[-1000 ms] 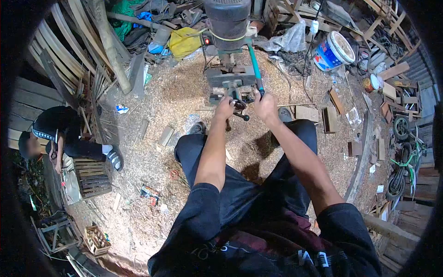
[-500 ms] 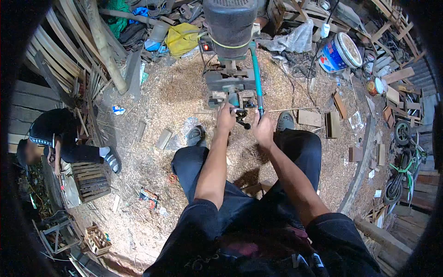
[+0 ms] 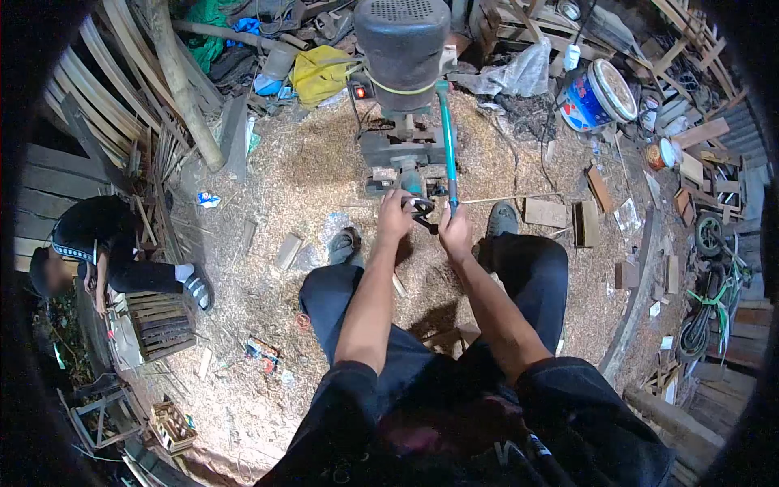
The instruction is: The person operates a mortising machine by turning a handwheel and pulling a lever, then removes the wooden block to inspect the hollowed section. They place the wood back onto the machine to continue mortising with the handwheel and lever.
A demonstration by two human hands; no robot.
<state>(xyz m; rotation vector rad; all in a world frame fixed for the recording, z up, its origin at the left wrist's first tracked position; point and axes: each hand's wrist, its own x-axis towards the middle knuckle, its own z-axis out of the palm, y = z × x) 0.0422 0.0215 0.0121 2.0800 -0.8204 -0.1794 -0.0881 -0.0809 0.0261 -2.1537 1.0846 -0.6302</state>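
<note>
Between my feet and the back clutter stands a drill-press-like machine (image 3: 402,49) with a large dark motor housing and a lit red switch. My right hand (image 3: 456,233) is closed around the lower grip of its long teal lever (image 3: 449,138), which slopes down toward me. My left hand (image 3: 394,216) is closed on the rim of a small black handwheel (image 3: 421,209) at the front of the machine. Just beyond my left hand is the machine's metal vise and bed (image 3: 398,174), dusted with wood chips.
Wood shavings cover the floor, with wood blocks (image 3: 544,213) at right. A person (image 3: 89,235) sits at far left by a slatted crate (image 3: 162,321). A paint bucket (image 3: 588,101), a yellow cloth (image 3: 318,75) and stacked timber surround the machine. A small bike (image 3: 704,312) stands far right.
My right hand and the lever's grip end have shifted slightly left and toward me. My left hand stays at the handwheel. The view has tilted a little.
</note>
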